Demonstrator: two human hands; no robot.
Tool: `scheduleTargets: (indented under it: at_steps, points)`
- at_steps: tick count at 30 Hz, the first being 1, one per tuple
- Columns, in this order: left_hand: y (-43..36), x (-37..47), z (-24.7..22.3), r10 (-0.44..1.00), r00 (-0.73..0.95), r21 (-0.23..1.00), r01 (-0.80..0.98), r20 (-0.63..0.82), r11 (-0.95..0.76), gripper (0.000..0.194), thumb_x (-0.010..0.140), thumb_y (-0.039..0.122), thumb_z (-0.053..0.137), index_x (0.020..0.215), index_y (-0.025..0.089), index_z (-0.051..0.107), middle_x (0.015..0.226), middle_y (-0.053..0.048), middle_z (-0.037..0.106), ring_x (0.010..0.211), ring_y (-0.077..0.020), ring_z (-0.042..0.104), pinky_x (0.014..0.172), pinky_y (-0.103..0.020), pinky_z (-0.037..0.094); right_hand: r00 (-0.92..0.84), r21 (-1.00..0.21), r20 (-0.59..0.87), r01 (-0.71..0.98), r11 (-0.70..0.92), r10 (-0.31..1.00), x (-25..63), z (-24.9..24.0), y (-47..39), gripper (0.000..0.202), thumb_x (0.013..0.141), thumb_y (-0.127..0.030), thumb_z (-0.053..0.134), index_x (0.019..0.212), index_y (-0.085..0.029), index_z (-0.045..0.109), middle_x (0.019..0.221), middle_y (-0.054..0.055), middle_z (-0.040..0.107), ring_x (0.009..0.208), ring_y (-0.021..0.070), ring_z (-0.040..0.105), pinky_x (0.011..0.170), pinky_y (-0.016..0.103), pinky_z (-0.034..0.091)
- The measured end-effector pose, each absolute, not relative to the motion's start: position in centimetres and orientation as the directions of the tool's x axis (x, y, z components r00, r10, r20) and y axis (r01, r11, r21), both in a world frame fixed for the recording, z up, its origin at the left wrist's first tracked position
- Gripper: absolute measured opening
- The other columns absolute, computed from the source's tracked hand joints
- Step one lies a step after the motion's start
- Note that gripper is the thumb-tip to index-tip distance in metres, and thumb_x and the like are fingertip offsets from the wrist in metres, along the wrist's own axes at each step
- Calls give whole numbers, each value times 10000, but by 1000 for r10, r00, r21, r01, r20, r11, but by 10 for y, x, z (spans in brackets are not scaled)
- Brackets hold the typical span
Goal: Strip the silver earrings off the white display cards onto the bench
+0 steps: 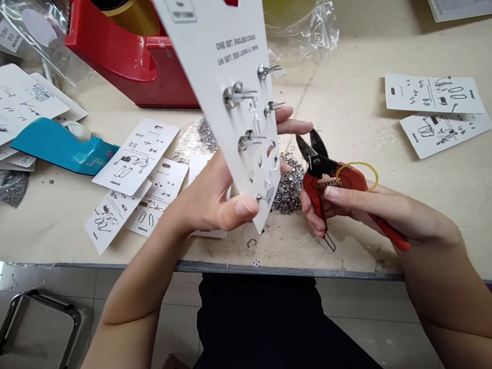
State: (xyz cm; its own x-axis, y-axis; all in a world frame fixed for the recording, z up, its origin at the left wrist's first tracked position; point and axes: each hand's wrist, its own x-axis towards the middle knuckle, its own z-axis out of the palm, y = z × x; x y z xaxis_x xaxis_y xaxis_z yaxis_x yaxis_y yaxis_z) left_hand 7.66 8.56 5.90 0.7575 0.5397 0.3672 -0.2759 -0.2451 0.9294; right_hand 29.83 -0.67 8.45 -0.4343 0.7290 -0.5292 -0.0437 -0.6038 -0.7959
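My left hand (pixel 230 199) grips a white earring card (pixel 207 58) by its lower part and holds it up on a slant above the table. Metal posts with silvery backs stick out of the card's face toward the right. In my right hand (pixel 352 205) is a pair of red-handled pruning-type cutters (pixel 357 179), jaws parted and pointing up and left, close beside the card. A yellow rubber band (pixel 375 175) loops around one handle. On the table behind the card lies a heap of small silvery earring backs (pixel 291 190), partly hidden by it.
Filled earring cards lie at the left (pixel 134 158) and right (pixel 433 92). A red tape dispenser (pixel 171 71) stands at the back, with a blue tape dispenser (pixel 66 146) to its left. Clear plastic bags (pixel 311 28) lie behind. The table's front edge (pixel 277 264) runs before my lap.
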Motion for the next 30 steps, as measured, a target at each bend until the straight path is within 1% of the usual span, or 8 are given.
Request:
scheduleTargets:
  at_steps: [5, 7, 11, 16, 21, 25, 28, 30]
  points:
    - [86, 76, 58, 566, 746, 937, -287, 350, -201, 822, 827, 744, 562, 1451, 237, 390, 1355, -87, 574, 1319, -322, 558, 1000, -508, 565, -434, -788, -541, -36, -614, 720, 299, 85, -7, 312, 962, -469, 553, 969, -161, 604, 857, 62, 618, 758, 169, 595, 688, 323, 517]
    - [88, 76, 57, 551, 762, 940, -276, 341, -199, 821, 835, 739, 551, 1449, 218, 390, 1299, -106, 602, 1242, -311, 605, 940, -502, 591, -445, -786, -544, -27, -618, 711, 300, 85, -7, 329, 964, -484, 546, 975, -161, 608, 872, 65, 620, 767, 170, 596, 702, 325, 516]
    - [92, 76, 56, 492, 765, 909, -346, 416, -231, 689, 845, 734, 515, 1313, 228, 516, 1302, -106, 579, 1077, -304, 670, 800, -478, 623, -458, -796, -533, -12, -605, 711, 301, 83, -7, 323, 969, -477, 536, 980, -162, 609, 875, 66, 623, 775, 174, 595, 719, 328, 513]
    - [89, 74, 60, 574, 740, 936, -253, 351, -246, 822, 819, 799, 499, 1431, 255, 425, 1292, -73, 586, 983, -226, 663, 820, -428, 617, -464, -797, -529, -17, -604, 711, 301, 85, -7, 317, 966, -479, 541, 966, -167, 597, 855, 60, 614, 770, 173, 591, 711, 326, 508]
    - [90, 74, 50, 537, 744, 914, -273, 398, -299, 870, 843, 794, 451, 1472, 200, 358, 1364, -122, 544, 1092, -265, 646, 857, -480, 602, -464, -796, -533, -8, -605, 707, 301, 84, -7, 328, 964, -492, 541, 965, -168, 594, 846, 58, 609, 768, 177, 592, 698, 331, 507]
    - [93, 74, 52, 494, 755, 892, -274, 431, -360, 891, 832, 785, 479, 1485, 193, 343, 1297, -108, 565, 1198, -296, 597, 943, -527, 576, -450, -804, -539, 22, -594, 712, 301, 83, -6, 341, 944, -511, 566, 933, -173, 607, 810, 56, 610, 753, 184, 596, 687, 335, 508]
    - [94, 73, 64, 549, 755, 932, -254, 358, -258, 786, 904, 742, 391, 1422, 153, 434, 1191, -100, 614, 1051, -241, 665, 823, -439, 631, -459, -808, -530, 18, -589, 713, 301, 83, -6, 328, 952, -503, 557, 931, -179, 600, 802, 56, 617, 751, 185, 597, 696, 335, 507]
    - [95, 72, 69, 549, 716, 901, -308, 430, -304, 734, 929, 735, 301, 1378, 186, 489, 1209, -72, 603, 973, -217, 696, 699, -382, 639, -461, -811, -526, 20, -584, 715, 301, 83, -6, 319, 960, -491, 545, 928, -178, 595, 810, 63, 629, 745, 184, 595, 701, 341, 505]
